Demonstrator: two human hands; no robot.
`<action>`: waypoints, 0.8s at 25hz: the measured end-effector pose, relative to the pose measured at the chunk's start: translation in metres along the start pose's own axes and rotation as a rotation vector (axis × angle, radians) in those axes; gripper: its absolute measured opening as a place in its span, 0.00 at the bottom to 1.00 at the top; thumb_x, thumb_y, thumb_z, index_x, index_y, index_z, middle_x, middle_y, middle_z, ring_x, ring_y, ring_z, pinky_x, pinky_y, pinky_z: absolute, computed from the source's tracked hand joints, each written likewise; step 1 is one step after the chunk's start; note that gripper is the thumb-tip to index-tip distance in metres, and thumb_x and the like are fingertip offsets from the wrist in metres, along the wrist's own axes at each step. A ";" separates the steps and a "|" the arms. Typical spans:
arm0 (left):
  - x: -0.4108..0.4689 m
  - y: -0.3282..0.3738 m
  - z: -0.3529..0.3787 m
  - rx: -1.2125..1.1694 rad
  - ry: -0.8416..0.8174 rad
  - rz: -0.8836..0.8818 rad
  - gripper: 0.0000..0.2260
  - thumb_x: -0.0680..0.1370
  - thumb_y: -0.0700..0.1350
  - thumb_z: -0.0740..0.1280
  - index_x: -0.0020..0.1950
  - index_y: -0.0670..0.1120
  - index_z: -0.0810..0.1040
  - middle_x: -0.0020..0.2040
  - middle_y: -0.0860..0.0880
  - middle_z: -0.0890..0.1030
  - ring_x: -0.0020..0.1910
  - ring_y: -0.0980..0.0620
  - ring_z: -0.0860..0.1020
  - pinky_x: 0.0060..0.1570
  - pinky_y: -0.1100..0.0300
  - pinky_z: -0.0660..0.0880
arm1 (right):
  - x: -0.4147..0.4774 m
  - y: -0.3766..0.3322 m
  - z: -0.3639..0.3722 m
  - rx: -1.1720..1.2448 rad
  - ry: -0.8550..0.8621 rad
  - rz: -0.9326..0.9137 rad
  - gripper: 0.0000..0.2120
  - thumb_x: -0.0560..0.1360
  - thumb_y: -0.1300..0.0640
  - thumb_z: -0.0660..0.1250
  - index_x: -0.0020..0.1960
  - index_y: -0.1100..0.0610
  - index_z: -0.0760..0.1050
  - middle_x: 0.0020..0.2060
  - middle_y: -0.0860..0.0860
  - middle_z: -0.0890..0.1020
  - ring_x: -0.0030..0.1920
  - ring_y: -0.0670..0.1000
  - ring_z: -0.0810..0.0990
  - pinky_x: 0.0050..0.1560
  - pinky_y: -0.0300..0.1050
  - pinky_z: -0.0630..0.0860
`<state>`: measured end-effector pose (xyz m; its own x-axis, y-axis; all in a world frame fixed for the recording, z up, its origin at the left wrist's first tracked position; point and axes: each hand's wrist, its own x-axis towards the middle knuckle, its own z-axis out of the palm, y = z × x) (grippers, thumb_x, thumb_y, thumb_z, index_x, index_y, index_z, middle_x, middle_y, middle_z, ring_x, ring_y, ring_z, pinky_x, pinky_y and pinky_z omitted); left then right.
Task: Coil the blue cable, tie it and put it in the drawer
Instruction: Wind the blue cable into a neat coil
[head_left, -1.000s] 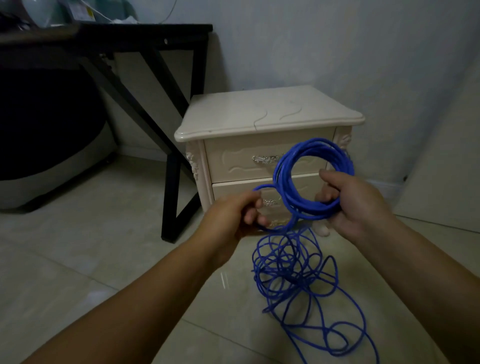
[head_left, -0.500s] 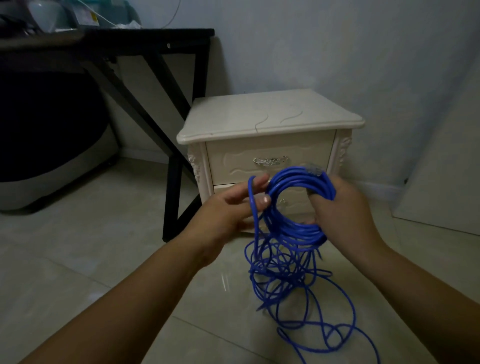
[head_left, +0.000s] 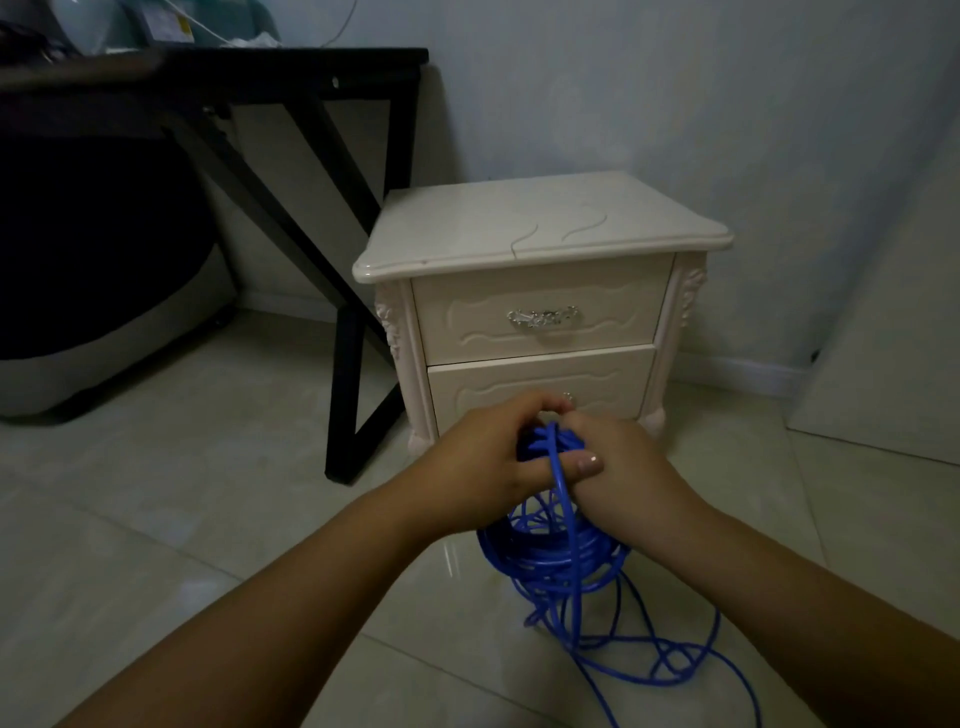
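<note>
**Head view: both hands clamped on the blue cable in front of the nightstand**

Head camera looks down at a cream nightstand (head_left: 540, 228) standing against a pale wall (head_left: 675, 93). Directly in front of the nightstand, low before its lower drawer (head_left: 540, 382), the left hand (head_left: 485, 460) and right hand (head_left: 631, 470) meet, touching each other. Both are closed round the top of the coiled part of the blue cable (head_left: 558, 556). The left hand's fingers curl over the bundle from the far side, and its thumb (head_left: 584, 463) lies across towards the right hand, with one strand running over it. The right hand shows its back to the camera, its fingers wrapped round the loops and mostly hidden.

Below the hands the gathered loops hang as a rough ring, on the camera's side of the nightstand. From that ring the loose part of the cable trails in tangled bends over the tiled floor (head_left: 208, 493), away from the nightstand and towards the bottom edge of the view.

Both drawers are closed. The upper drawer (head_left: 540, 291) carries a silver handle (head_left: 543, 316); the lower drawer's handle is nearly all hidden behind the hands. To the left of the nightstand stands a black table (head_left: 358, 322) with slanted legs.
</note>
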<state>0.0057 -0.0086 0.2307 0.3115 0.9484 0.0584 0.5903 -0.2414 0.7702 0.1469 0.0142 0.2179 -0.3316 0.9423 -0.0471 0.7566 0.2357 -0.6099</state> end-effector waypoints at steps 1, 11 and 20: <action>0.001 0.001 0.001 0.050 0.012 0.023 0.20 0.76 0.55 0.67 0.68 0.54 0.71 0.47 0.57 0.79 0.44 0.66 0.78 0.46 0.70 0.74 | -0.001 0.001 0.003 0.112 0.051 0.038 0.07 0.76 0.60 0.64 0.47 0.50 0.67 0.38 0.50 0.78 0.42 0.54 0.81 0.47 0.51 0.80; 0.005 -0.010 -0.034 0.438 0.217 0.013 0.15 0.78 0.51 0.65 0.64 0.50 0.77 0.55 0.52 0.81 0.53 0.55 0.77 0.49 0.68 0.69 | -0.003 0.016 -0.041 0.249 0.000 -0.004 0.07 0.70 0.55 0.71 0.47 0.55 0.79 0.40 0.50 0.86 0.43 0.48 0.84 0.51 0.46 0.76; 0.001 -0.016 -0.034 0.132 0.591 0.121 0.10 0.77 0.53 0.62 0.55 0.53 0.79 0.40 0.62 0.78 0.38 0.68 0.76 0.37 0.74 0.70 | 0.004 0.007 -0.051 0.338 0.061 0.089 0.18 0.78 0.40 0.56 0.54 0.48 0.80 0.45 0.46 0.81 0.46 0.45 0.79 0.42 0.44 0.72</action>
<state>-0.0285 0.0035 0.2405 -0.0607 0.8570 0.5118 0.6756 -0.3422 0.6531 0.1793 0.0315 0.2537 -0.2309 0.9704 -0.0706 0.5483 0.0698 -0.8334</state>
